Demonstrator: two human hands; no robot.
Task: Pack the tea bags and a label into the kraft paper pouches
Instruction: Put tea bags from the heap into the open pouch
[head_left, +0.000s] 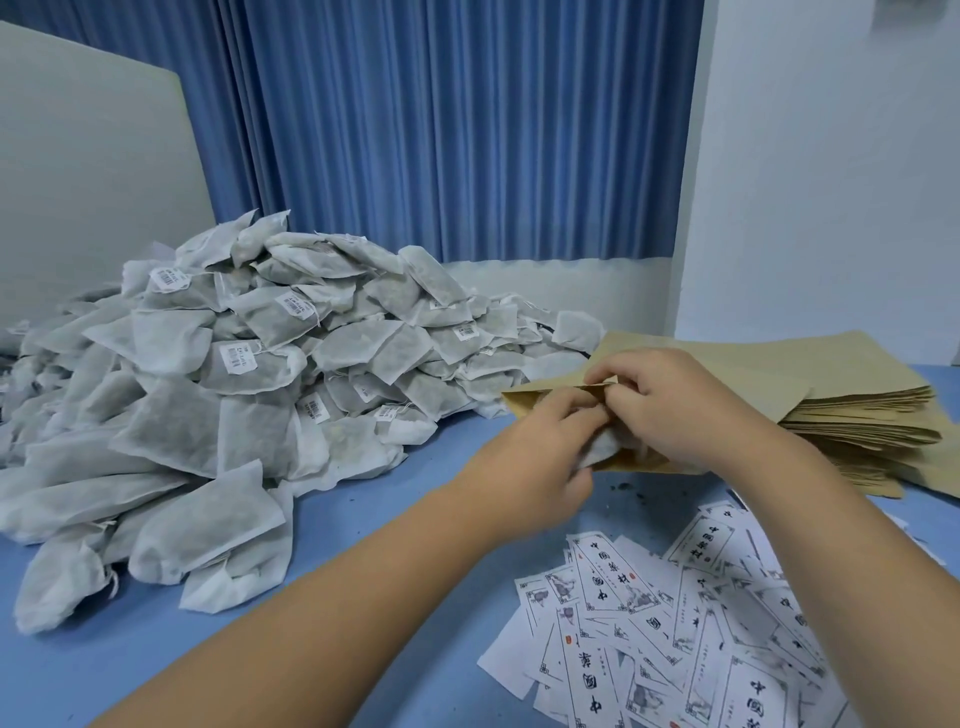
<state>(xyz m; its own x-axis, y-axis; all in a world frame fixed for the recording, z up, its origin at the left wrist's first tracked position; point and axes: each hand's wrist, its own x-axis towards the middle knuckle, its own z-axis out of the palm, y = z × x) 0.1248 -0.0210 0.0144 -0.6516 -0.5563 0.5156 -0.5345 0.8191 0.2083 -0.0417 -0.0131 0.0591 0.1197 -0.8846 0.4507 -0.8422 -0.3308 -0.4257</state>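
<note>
A kraft paper pouch (535, 402) is held above the blue table, its mouth facing me. My right hand (680, 410) pinches the pouch's upper edge. My left hand (540, 457) grips a white tea bag (602, 451) at the pouch's mouth, with part of the bag hidden behind my fingers. A big heap of white tea bags (234, 395) lies to the left. Printed paper labels (675, 623) are scattered at the lower right.
A stack of flat kraft pouches (852, 410) lies at the right, behind my hands. The blue table (363, 519) runs under everything. A blue curtain (441, 130) and a white wall (831, 182) close off the back. A pale board (93, 182) leans at the far left.
</note>
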